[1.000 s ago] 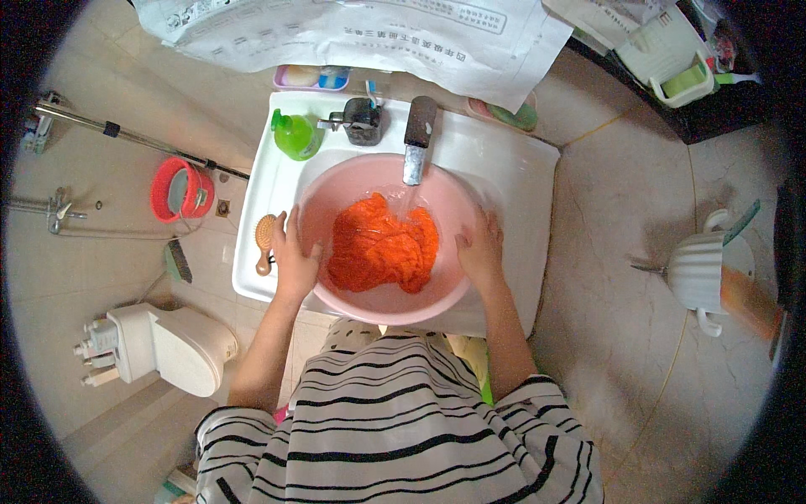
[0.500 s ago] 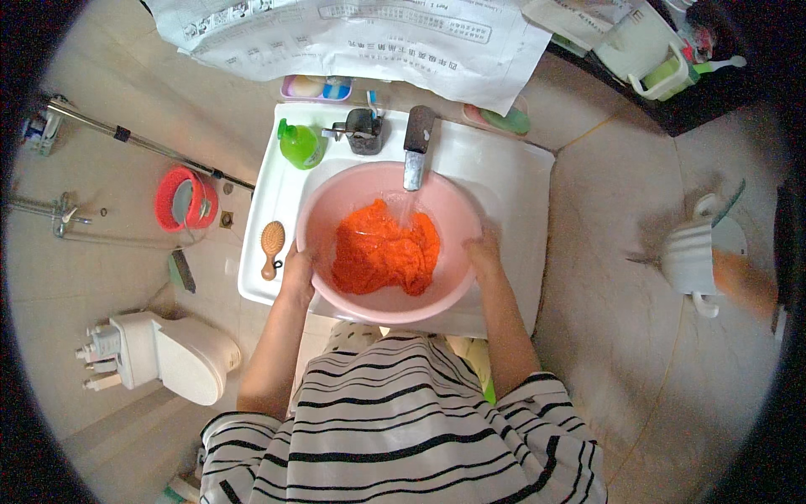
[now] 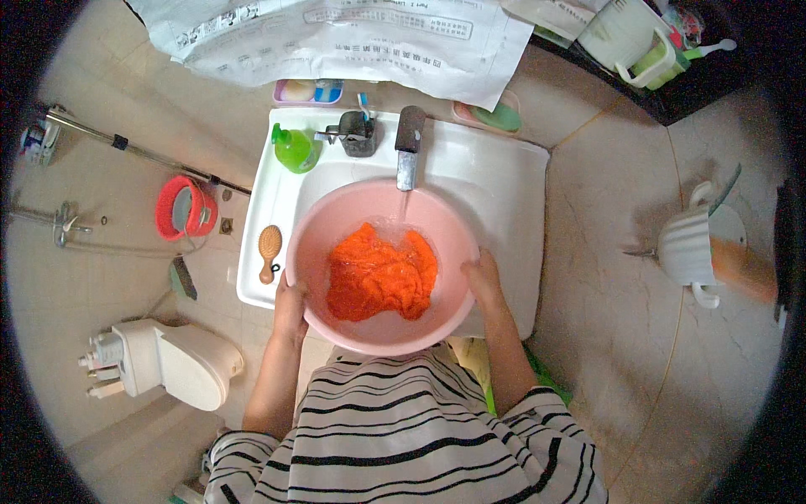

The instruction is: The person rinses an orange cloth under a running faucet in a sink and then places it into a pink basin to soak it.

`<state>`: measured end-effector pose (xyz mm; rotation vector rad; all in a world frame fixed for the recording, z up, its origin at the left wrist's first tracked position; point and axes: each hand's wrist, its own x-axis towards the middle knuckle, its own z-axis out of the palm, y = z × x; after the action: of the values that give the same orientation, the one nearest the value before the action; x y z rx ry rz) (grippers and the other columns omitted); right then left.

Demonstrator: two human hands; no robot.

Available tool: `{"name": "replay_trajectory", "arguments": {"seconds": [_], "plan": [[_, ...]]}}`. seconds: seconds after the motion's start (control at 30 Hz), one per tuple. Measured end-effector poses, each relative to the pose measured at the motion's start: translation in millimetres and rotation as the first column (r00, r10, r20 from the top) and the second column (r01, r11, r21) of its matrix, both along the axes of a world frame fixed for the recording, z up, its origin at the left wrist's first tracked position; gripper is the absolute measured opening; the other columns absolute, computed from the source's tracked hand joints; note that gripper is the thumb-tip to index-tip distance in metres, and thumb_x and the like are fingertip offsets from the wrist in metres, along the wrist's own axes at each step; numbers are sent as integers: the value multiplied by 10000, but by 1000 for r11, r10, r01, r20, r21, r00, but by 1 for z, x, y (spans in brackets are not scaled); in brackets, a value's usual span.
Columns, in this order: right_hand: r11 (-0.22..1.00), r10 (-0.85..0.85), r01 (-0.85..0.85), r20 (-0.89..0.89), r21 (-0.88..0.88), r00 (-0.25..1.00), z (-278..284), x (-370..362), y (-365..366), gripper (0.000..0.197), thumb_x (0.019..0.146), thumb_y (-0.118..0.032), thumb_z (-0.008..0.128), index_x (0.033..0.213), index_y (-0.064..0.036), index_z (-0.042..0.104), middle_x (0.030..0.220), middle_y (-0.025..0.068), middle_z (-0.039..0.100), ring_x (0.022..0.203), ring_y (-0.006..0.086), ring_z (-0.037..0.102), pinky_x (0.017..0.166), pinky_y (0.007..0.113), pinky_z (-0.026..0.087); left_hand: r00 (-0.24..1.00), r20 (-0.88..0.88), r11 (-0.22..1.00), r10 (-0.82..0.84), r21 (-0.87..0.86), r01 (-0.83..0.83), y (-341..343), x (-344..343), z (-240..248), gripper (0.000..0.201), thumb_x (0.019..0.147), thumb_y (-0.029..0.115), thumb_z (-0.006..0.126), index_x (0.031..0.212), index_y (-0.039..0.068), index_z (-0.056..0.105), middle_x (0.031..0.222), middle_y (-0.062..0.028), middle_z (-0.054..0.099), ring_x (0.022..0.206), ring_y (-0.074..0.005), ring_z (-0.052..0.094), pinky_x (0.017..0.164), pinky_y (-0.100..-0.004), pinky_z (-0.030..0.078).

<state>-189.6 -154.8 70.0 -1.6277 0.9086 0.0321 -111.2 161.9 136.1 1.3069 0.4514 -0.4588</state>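
Observation:
Between my hands is a round pink basin [image 3: 382, 338], its front rim out over the sink's near edge. Wet orange cloth [image 3: 382, 277] lies bunched in it, with water around it. From the faucet [image 3: 408, 151] a stream of water runs into the back of the basin. My left hand [image 3: 290, 304] grips the basin's left side, fingers partly hidden under the rim. On the opposite side my right hand [image 3: 481, 275] has hold of the rim, thumb on top.
On the white sink [image 3: 504, 202] stand a green pump bottle [image 3: 294, 149], a dark toothbrush holder [image 3: 359, 134] and a wooden hairbrush [image 3: 269, 252]. Printed paper [image 3: 353, 42] hangs behind. A toilet [image 3: 185, 365] and a red bucket [image 3: 185, 207] are at left, a white striped pot [image 3: 684, 252] at right.
Both hands have drawn the basin nearer to my body and slightly left. The water now falls closer to its back rim. The orange cloth has moved along and spread somewhat.

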Motion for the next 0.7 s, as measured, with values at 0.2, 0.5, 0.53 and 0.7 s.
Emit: {"name": "replay_trajectory", "arguments": {"seconds": [0.2, 0.5, 0.53, 0.7], "plan": [[996, 27, -29, -24, -84, 999, -16, -5, -7, 476, 648, -51, 495, 1114, 47, 479, 1024, 228, 575, 943, 352, 572, 837, 399, 443, 998, 57, 998, 3, 65, -7, 4, -5, -9, 565, 711, -43, 378, 1274, -39, 335, 1189, -185, 481, 1063, -281, 506, 931, -359, 398], [984, 95, -94, 4, -153, 995, -2, 5, -5, 460, 656, -61, 515, 1101, 52, 475, 1007, 242, 575, 941, 364, 572, 838, 407, 442, 988, 152, 996, 7, 87, -20, 5, -8, -7, 537, 709, -14, 400, 1244, -51, 381, 1121, -157, 522, 995, -236, 524, 858, -320, 415], [984, 100, -99, 0, -148, 995, -2, 6, -6, 465, 657, -61, 517, 1104, 55, 471, 1011, 243, 574, 946, 365, 570, 842, 407, 440, 986, 166, 996, 2, 85, -16, 5, -8, -7, 535, 710, -12, 401, 1244, -50, 383, 1117, -152, 524, 986, -229, 525, 852, -316, 416], [990, 82, -83, -11, -115, 997, -4, 8, -5, 496, 654, -63, 512, 1130, 68, 452, 1035, 254, 564, 976, 370, 556, 855, 402, 434, 990, 139, 993, 6, 118, -23, 7, -5, -14, 511, 719, 3, 414, 1227, -47, 402, 1107, -130, 529, 960, -206, 526, 840, -300, 410]]}}
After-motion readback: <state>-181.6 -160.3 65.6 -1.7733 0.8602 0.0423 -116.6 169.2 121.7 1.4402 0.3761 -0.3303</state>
